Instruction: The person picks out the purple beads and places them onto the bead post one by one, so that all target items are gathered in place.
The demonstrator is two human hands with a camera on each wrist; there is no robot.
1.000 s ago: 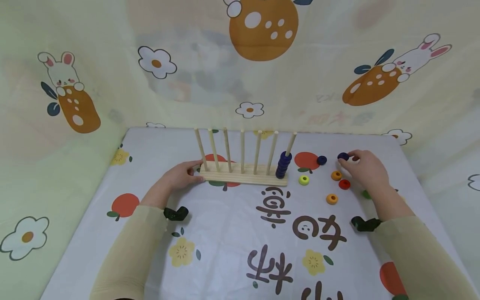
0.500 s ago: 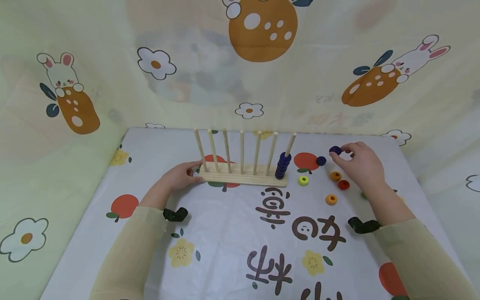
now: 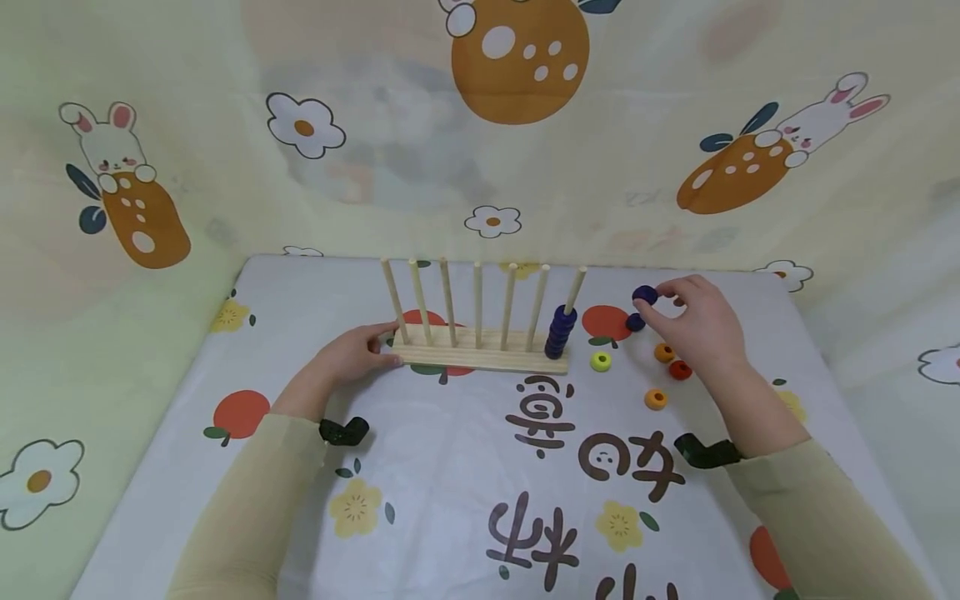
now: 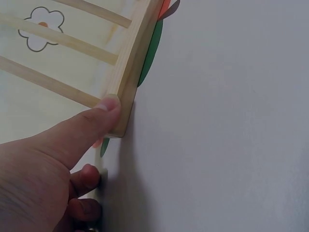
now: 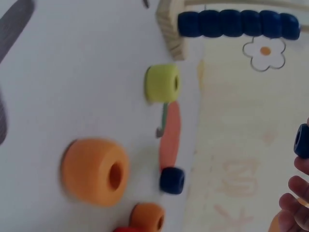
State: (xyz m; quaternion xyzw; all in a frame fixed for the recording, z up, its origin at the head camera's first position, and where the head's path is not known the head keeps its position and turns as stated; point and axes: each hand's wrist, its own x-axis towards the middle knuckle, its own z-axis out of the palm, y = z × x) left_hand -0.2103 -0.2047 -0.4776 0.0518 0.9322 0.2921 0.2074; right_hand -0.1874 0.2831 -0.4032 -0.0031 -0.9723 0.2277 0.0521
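A wooden peg rack (image 3: 480, 359) with several upright pegs stands on the table. Dark blue beads (image 3: 561, 333) are stacked on its rightmost peg. My left hand (image 3: 351, 357) grips the rack's left end; in the left wrist view the thumb (image 4: 91, 126) presses on the base. Up to the right of the rack, my right hand (image 3: 705, 327) pinches a dark blue bead (image 3: 645, 295) between thumb and fingertips, above the table. Only the edge of this bead and some fingertips (image 5: 300, 188) show in the right wrist view. Below it lies a loose dark blue bead (image 3: 635, 322).
A yellow-green bead (image 3: 601, 361) lies just right of the rack. Two orange beads, one nearer (image 3: 656, 399) and one farther (image 3: 664, 352), lie with a red bead (image 3: 680, 369) beside the right forearm. A printed cloth (image 3: 450, 467) covers the table; printed fabric walls (image 3: 397, 183) stand behind.
My right hand has carried the dark blue bead left and slightly up, towards the rack. The green bead seen earlier is now hidden by the right arm. The left hand keeps its grip.
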